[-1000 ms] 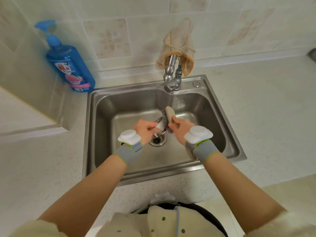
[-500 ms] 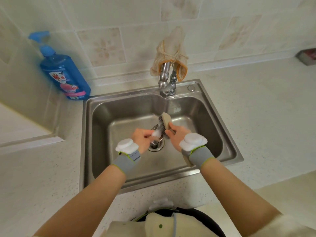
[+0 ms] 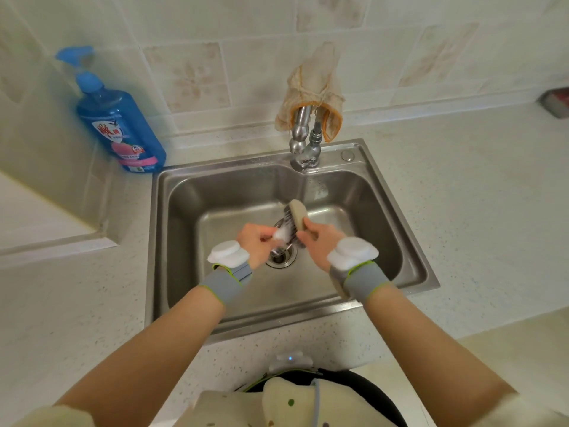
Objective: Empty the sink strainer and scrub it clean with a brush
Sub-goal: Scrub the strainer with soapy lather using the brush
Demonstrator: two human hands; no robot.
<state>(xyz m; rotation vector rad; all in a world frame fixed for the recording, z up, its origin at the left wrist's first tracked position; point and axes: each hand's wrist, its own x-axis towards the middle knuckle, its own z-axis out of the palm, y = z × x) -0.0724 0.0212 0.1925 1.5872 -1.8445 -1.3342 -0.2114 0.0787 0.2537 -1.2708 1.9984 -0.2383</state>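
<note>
Over the middle of the steel sink (image 3: 409, 241), my left hand (image 3: 257, 243) grips the metal sink strainer (image 3: 280, 234), which is mostly hidden by fingers and white foam. My right hand (image 3: 320, 241) holds a scrub brush (image 3: 295, 218) with a pale wooden back and dark bristles. The bristles press against the strainer from the right. Both hands hover just above the open drain hole (image 3: 280, 258).
A faucet (image 3: 303, 143) with a beige cloth (image 3: 317, 87) draped over it stands at the sink's back edge. A blue soap pump bottle (image 3: 118, 124) stands on the counter at the back left. Speckled countertop surrounds the sink. A small object (image 3: 557, 101) lies at the far right.
The hands stay together over the drain with brush against strainer; the brush shifts slightly between frames. The camera view has tilted a little, moving the scene in frame.
</note>
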